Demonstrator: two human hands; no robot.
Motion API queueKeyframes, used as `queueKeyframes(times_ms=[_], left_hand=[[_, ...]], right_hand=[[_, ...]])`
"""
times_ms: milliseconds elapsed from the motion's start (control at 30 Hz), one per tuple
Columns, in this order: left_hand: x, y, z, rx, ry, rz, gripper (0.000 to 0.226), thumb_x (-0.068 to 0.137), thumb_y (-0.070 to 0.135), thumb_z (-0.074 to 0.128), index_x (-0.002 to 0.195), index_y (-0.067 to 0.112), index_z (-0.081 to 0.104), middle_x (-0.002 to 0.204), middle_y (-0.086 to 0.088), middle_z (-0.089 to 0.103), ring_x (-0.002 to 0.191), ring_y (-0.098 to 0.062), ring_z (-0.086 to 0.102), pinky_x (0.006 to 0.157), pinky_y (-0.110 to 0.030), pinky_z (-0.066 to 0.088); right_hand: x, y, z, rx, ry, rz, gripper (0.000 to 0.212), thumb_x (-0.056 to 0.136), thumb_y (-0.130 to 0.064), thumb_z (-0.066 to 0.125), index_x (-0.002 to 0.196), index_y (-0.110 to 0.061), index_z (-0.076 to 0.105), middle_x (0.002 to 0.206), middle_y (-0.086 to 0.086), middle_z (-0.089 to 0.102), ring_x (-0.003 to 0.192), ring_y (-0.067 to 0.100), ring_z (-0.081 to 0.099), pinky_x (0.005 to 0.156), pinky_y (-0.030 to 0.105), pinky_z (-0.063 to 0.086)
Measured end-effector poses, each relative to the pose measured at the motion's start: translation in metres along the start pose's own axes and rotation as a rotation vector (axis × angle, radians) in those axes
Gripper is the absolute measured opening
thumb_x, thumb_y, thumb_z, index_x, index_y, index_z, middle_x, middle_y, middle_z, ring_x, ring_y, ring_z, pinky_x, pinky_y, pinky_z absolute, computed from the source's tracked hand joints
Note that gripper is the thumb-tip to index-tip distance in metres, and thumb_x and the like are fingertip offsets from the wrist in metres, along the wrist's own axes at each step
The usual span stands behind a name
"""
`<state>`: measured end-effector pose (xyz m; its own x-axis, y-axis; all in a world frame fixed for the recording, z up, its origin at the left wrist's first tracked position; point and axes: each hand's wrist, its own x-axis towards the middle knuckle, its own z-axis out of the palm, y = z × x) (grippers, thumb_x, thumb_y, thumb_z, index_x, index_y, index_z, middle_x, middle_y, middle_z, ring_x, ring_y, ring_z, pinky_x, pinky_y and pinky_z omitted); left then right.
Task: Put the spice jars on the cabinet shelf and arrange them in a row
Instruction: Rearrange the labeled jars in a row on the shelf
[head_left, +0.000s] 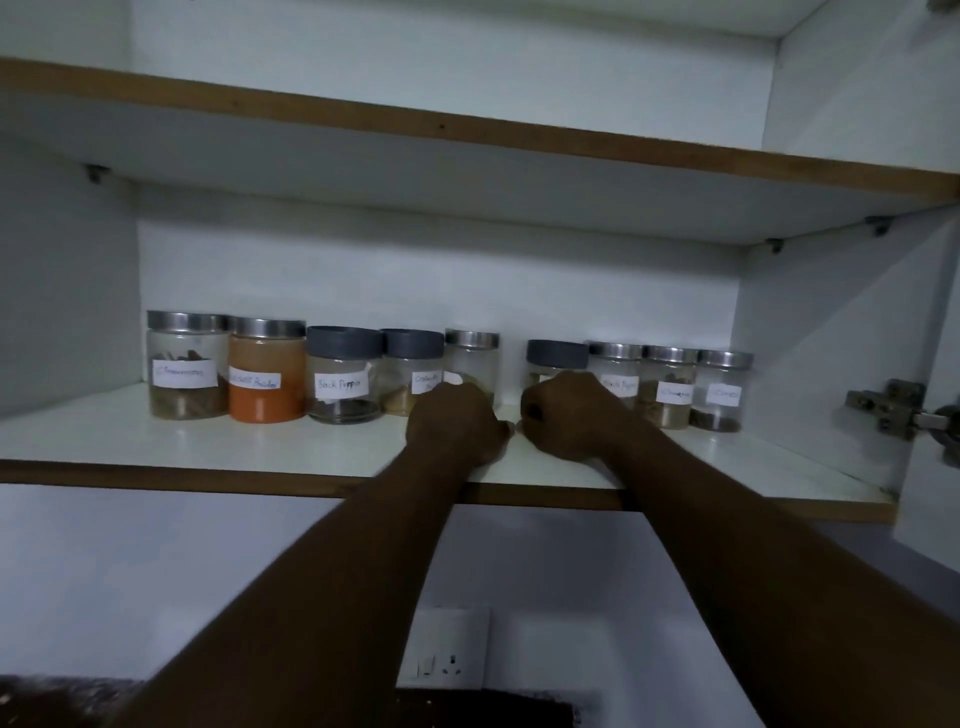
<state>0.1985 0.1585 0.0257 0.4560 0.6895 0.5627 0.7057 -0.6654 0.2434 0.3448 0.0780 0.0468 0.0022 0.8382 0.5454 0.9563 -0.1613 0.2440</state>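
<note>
On the lower cabinet shelf (208, 441), nine spice jars stand upright in a row along the far wall, in two groups with a gap between them.

Left group, from the left:
- bark jar (187, 364): steel lid, brown bark pieces.
- orange-powder jar (266, 374): steel lid, over half full.
- Black Pepper jar (344, 374): grey lid, dark grains at the bottom.
- tan-powder jar (410, 374): grey lid, low fill.
- narrow steel-lidded jar (471, 358): contents mostly hidden.

Right group, from the left:
- low grey-lidded jar (556, 356): contents hidden.
- seventh jar (615, 369), eighth jar (669, 384) and ninth jar (723, 387): steel lids and blurred labels. The last two hold a little brown matter.

The left hand (454, 423) lies in front of the narrow steel-lidded jar, fingers curled. The right hand (569, 415) lies in front of the low grey-lidded jar, also curled. Whether either hand grips its jar cannot be told. The hands are just apart.
</note>
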Motion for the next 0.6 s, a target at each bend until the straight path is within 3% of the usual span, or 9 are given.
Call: queueKeyframes(times_ms=[67,200,333,433,500,600], left_hand=[[-0.003,0.001,-0.001,-0.025,0.03,-0.034,0.056,0.087,0.05,0.068,0.12,0.006,0.063,0.119,-0.011,0.068,0.114,-0.026,0.063,0.089,-0.034,0.05],[-0.005,0.002,-0.006,-0.023,0.082,-0.105,0.036,0.09,0.035,0.065,0.119,0.013,0.066,0.119,-0.006,0.068,0.115,-0.023,0.063,0.089,-0.033,0.05],[-0.002,-0.006,-0.011,-0.101,0.051,-0.141,0.028,0.091,0.028,0.063,0.114,0.013,0.066,0.116,-0.007,0.07,0.109,-0.025,0.066,0.081,-0.032,0.048],[0.004,-0.01,-0.012,-0.075,-0.047,-0.103,0.044,0.091,0.033,0.061,0.129,0.012,0.055,0.125,-0.008,0.066,0.116,-0.027,0.062,0.087,-0.037,0.045],[0.011,-0.016,-0.016,-0.021,-0.148,-0.068,0.05,0.091,0.035,0.063,0.135,0.014,0.051,0.131,-0.008,0.061,0.122,-0.028,0.058,0.093,-0.04,0.044],[0.018,-0.027,-0.017,-0.002,-0.199,-0.024,0.039,0.09,0.034,0.066,0.124,0.013,0.061,0.125,-0.008,0.066,0.118,-0.027,0.061,0.091,-0.038,0.045]], right_hand=[[0.009,-0.017,0.001,0.01,-0.003,0.012,0.019,0.088,-0.032,0.067,0.096,-0.015,0.067,0.092,0.009,0.072,0.089,0.028,0.068,0.073,0.032,0.051],[0.025,-0.041,0.005,0.114,0.121,0.171,0.049,0.089,-0.03,0.07,0.127,-0.008,0.049,0.103,0.016,0.067,0.093,0.034,0.066,0.075,0.043,0.057],[0.049,-0.046,-0.004,0.239,0.233,0.202,0.062,0.089,-0.027,0.071,0.14,-0.009,0.041,0.104,0.014,0.068,0.093,0.033,0.066,0.078,0.042,0.056],[0.062,-0.054,0.0,0.289,0.222,0.231,0.084,0.09,-0.028,0.073,0.157,-0.015,0.025,0.117,0.015,0.065,0.103,0.032,0.064,0.086,0.042,0.054],[0.068,-0.058,0.006,0.253,0.205,0.246,0.09,0.09,-0.032,0.073,0.161,-0.019,0.019,0.123,0.015,0.064,0.107,0.032,0.064,0.087,0.042,0.054],[0.075,-0.054,0.012,0.134,0.159,0.207,0.086,0.091,-0.036,0.069,0.161,-0.022,0.021,0.123,0.013,0.064,0.107,0.032,0.064,0.086,0.042,0.055]])
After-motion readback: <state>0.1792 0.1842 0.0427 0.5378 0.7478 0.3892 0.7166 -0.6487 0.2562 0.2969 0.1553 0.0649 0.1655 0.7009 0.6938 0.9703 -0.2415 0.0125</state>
